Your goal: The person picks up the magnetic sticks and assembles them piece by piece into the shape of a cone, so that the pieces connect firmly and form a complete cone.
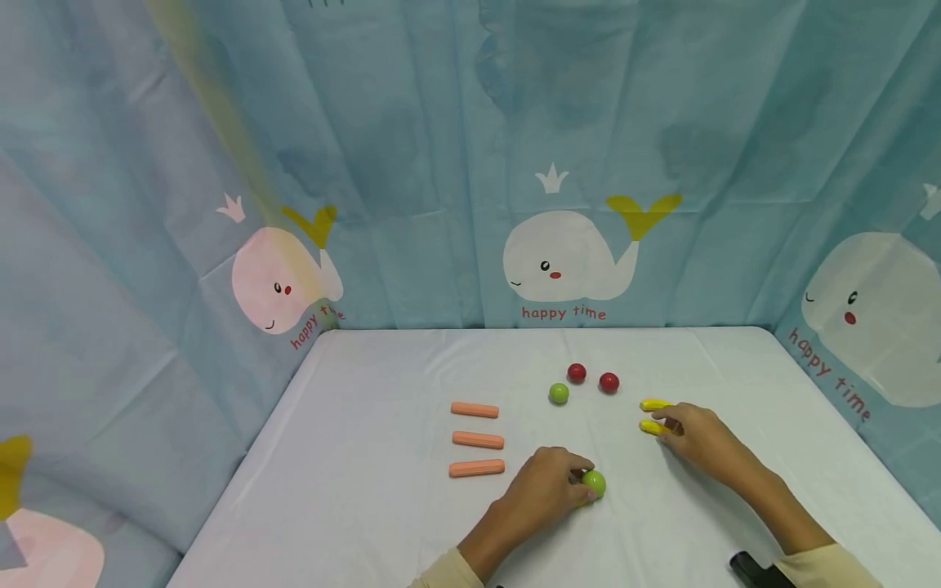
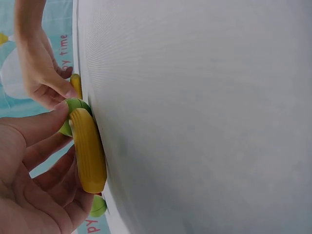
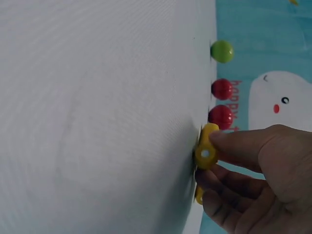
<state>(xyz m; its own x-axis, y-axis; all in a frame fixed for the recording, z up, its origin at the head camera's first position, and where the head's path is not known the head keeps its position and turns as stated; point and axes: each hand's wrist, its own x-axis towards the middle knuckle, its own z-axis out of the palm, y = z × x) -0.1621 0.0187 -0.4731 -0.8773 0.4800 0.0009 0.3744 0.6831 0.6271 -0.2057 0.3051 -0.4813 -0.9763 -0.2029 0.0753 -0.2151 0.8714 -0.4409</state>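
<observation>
My left hand point(image 1: 540, 494) pinches a green ball point(image 1: 595, 483) between thumb and fingers, low over the white table. In the left wrist view a ridged yellow toy banana point(image 2: 89, 151) lies in front of that ball, beside the fingers; the head view shows only a sliver of it under the thumb. Over to the right, the thumb and fingers of my right hand point(image 1: 702, 441) pinch the nearer of two yellow bananas point(image 1: 651, 427). The farther banana point(image 1: 654, 404) lies just beyond, by the fingertips. Part of each is hidden by the hand.
Two red balls point(image 1: 577, 373) and another green ball point(image 1: 559, 394) sit together toward the back of the table point(image 1: 353, 490). Three orange ridged sticks point(image 1: 476, 468) lie in a column left of centre. A whale-print curtain point(image 1: 441, 163) surrounds the table's back and sides.
</observation>
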